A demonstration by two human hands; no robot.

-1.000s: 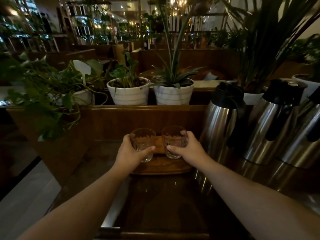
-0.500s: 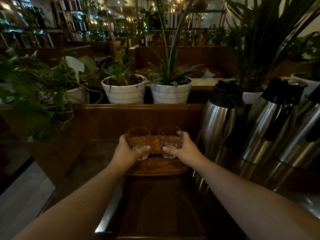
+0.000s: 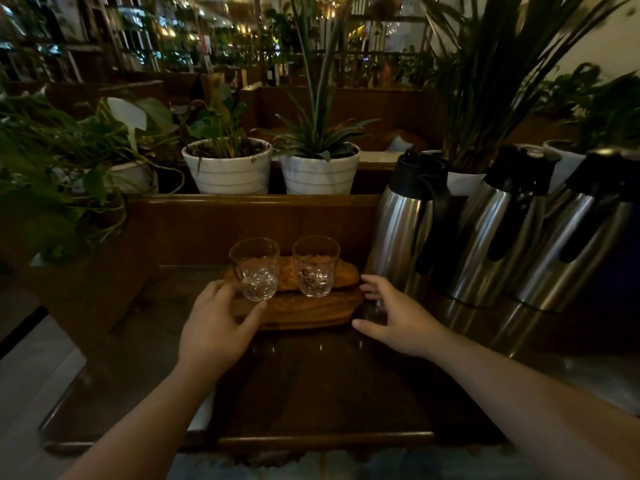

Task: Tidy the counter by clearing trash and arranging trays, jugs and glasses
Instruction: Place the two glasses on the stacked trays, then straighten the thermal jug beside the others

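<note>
Hands flank the wooden tray: my left hand and right hand, fingers spread, empty; I'd grip both ends evenly, seemingly, keeping two glasses upright.

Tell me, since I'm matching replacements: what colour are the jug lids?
Black, above shiny steel bodies, as on the nearest jug; the head view shows it.

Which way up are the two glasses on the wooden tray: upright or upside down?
Upright. The left glass and right glass stand on the wooden tray with open rims up and thick bases down.
</note>
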